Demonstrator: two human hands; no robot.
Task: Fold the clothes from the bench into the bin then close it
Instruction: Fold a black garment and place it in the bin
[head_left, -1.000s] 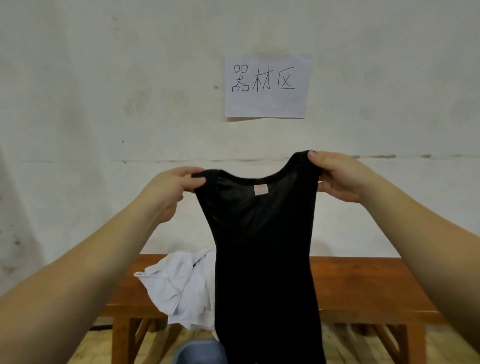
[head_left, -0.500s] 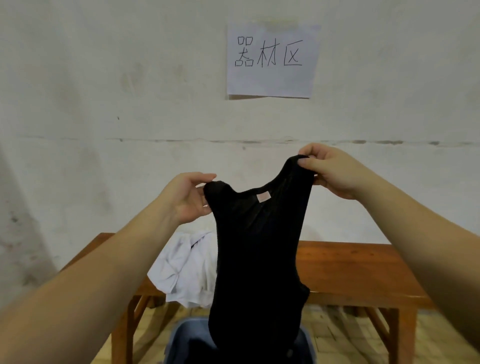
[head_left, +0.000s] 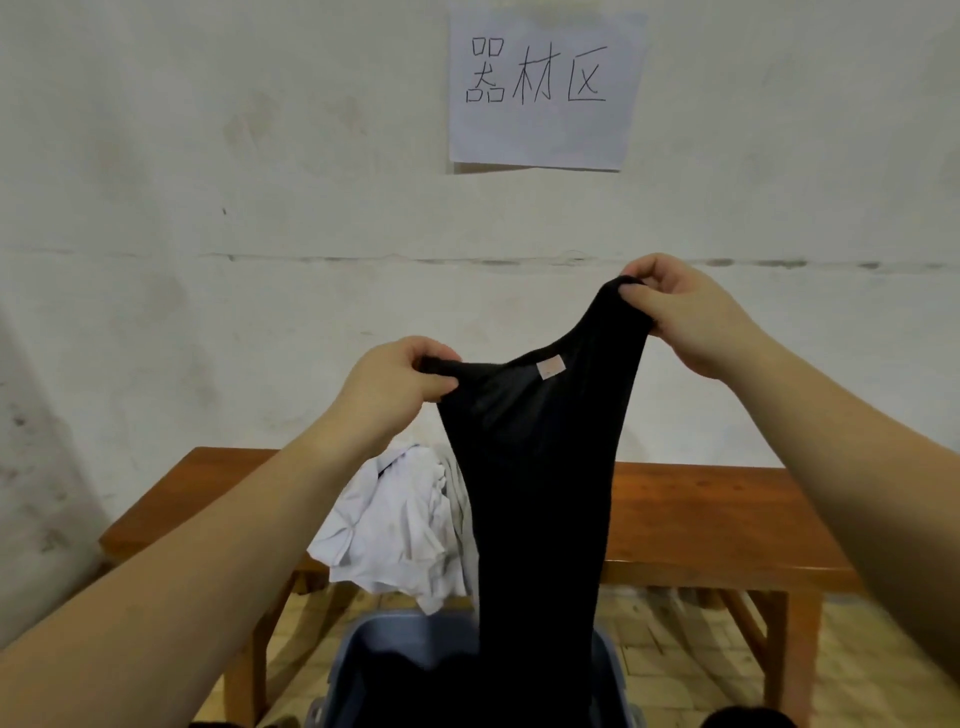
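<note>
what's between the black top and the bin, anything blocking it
Nothing visible. The left hand and right hand pinch the black top by its straps, and it hangs straight down into the open bin. The white shirt lies on the bench behind, off to the left.

Black top (head_left: 540, 467) thin matt cloth; bench (head_left: 717, 525) glossy wood; bin (head_left: 363, 660) smooth plastic.
</note>
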